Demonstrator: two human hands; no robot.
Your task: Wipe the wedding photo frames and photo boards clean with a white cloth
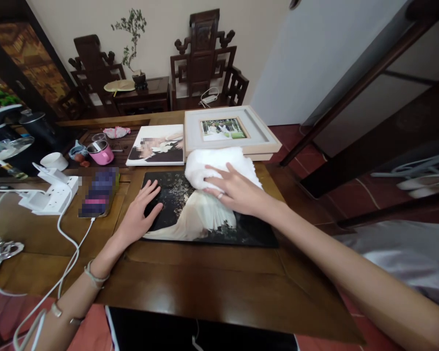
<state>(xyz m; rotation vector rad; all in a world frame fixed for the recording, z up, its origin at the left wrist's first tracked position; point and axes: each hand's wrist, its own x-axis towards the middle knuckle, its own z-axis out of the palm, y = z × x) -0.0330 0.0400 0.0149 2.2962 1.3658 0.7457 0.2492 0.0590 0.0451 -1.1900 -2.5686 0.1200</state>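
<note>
A dark photo panel (256, 231) with a pale flowing dress on it lies flat on the wooden table. My left hand (142, 209) rests on its left edge, fingers spread and holding nothing. Over the panel's upper right part is a bunched white towel (219, 163). My right hand (234, 190), with a ring on one finger, presses down on this towel and grips it against the panel. Part of the panel's picture is hidden under the towel and the hand.
Behind the panel are a white-edged photo print (157, 146) and a framed photo (263, 141). To the left lie a phone (99, 192), a power strip (58, 195) with white cables, and a pink mug (101, 153). Dark wooden chairs (205, 53) stand beyond the table (205, 278).
</note>
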